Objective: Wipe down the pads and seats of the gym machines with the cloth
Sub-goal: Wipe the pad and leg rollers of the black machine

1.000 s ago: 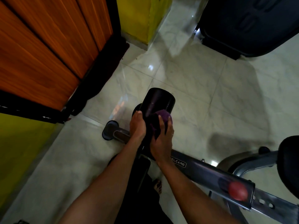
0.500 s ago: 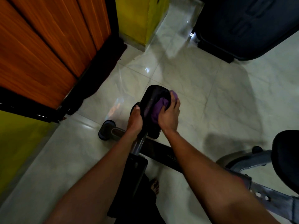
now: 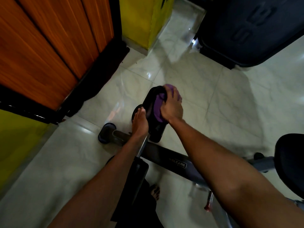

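Purple cloth (image 3: 158, 106) bunched under fingers of the right hand (image 3: 172, 109), pressed on the tilted black pad (image 3: 148, 102) the left hand (image 3: 139, 123) grips.

Head view — steeply down, near pad (image 3: 150, 102)

You look down on a glossy floor (image 3: 213, 96) of pale marbled tiles that catch small bright glints of light. Along its left edge runs orange wood panelling (image 3: 41, 46) over a black skirting (image 3: 98, 71), with a yellow wall (image 3: 16, 137) nearer you. At the far edge stands a yellow column (image 3: 144, 18), and a large dark housing (image 3: 246, 30) fills the far right corner.
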A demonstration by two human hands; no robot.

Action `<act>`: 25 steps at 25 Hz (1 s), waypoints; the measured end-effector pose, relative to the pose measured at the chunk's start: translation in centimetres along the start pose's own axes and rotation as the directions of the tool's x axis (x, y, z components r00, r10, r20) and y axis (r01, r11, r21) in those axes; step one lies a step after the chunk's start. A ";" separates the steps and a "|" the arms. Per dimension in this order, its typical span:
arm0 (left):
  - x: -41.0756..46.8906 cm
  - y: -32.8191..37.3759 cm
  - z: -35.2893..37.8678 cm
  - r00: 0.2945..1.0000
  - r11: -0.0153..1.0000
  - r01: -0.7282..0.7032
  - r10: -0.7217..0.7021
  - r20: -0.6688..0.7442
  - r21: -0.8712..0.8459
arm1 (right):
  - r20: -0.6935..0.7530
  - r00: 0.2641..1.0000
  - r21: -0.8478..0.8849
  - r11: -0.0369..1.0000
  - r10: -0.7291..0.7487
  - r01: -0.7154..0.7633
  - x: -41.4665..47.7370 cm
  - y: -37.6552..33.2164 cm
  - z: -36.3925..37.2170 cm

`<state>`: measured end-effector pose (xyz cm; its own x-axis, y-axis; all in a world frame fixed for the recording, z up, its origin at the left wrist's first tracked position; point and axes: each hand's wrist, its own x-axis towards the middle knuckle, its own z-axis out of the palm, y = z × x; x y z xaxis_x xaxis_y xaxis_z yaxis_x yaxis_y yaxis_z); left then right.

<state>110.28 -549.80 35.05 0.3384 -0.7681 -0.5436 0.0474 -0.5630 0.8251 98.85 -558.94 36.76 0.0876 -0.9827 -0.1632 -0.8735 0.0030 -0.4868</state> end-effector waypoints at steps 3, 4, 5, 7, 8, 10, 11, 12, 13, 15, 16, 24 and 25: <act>2.8 -2.8 0.0 0.994 0.990 0.103 -0.106 -0.032 -0.095 | -0.075 0.962 0.349 0.910 0.264 -0.222 -1.4 0.3 0.5; 3.4 -3.5 0.2 0.988 0.983 0.143 -0.148 -0.044 -0.114 | -0.085 0.957 0.411 0.885 0.278 -0.221 -3.3 0.4 1.0; 2.9 -3.0 0.2 0.983 0.980 0.169 -0.176 -0.060 -0.110 | -0.084 0.963 0.429 0.882 0.256 -0.197 -5.7 0.6 1.4; 0.2 0.0 0.4 0.987 0.990 0.129 -0.134 -0.087 -0.061 | -0.048 0.989 0.339 0.933 0.143 -0.119 -10.8 0.7 2.3; -1.2 1.2 0.7 0.992 0.996 0.092 -0.093 -0.090 -0.023 | -0.027 0.997 0.251 0.966 0.068 -0.060 -12.4 0.6 2.5; -3.4 2.5 1.7 0.995 0.995 0.057 -0.049 -0.085 0.086 | -0.023 0.991 0.047 0.990 -0.131 0.132 -11.7 0.7 2.7; -4.0 2.4 2.1 0.997 0.990 0.038 -0.028 -0.076 0.135 | -0.013 0.972 -0.050 0.971 -0.233 0.232 -9.6 0.7 2.4; -4.3 2.1 2.2 0.998 0.989 0.003 0.007 -0.066 0.146 | -0.004 0.957 -0.118 0.951 -0.289 0.287 -7.3 0.6 2.1; -4.1 1.8 2.1 0.998 0.992 -0.017 0.024 -0.058 0.127 | -0.003 0.954 -0.157 0.943 -0.299 0.294 -5.0 0.5 1.7; -3.2 1.2 1.8 0.998 0.997 -0.025 0.030 -0.057 0.079 | -0.031 0.980 -0.111 0.975 -0.198 0.193 -1.6 0.4 0.9; -2.6 0.9 1.5 0.998 0.995 -0.029 0.034 -0.055 0.096 | -0.067 0.992 -0.016 0.995 -0.103 0.102 -0.8 0.4 0.6; 0.2 -0.3 -0.3 0.986 0.991 0.114 -0.104 -0.131 0.070 | -0.052 0.989 0.342 0.933 0.138 -0.113 -12.9 1.1 3.4; -0.7 0.1 0.2 0.987 0.992 0.083 -0.069 -0.146 0.092 | -0.042 0.998 0.263 0.964 0.056 -0.043 -13.6 1.1 3.2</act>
<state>109.84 -549.41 35.51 0.4680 -0.6746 -0.5708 -0.0117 -0.6506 0.7593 98.26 -544.97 35.68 0.0186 -0.9879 -0.1543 -0.7199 0.0939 -0.6877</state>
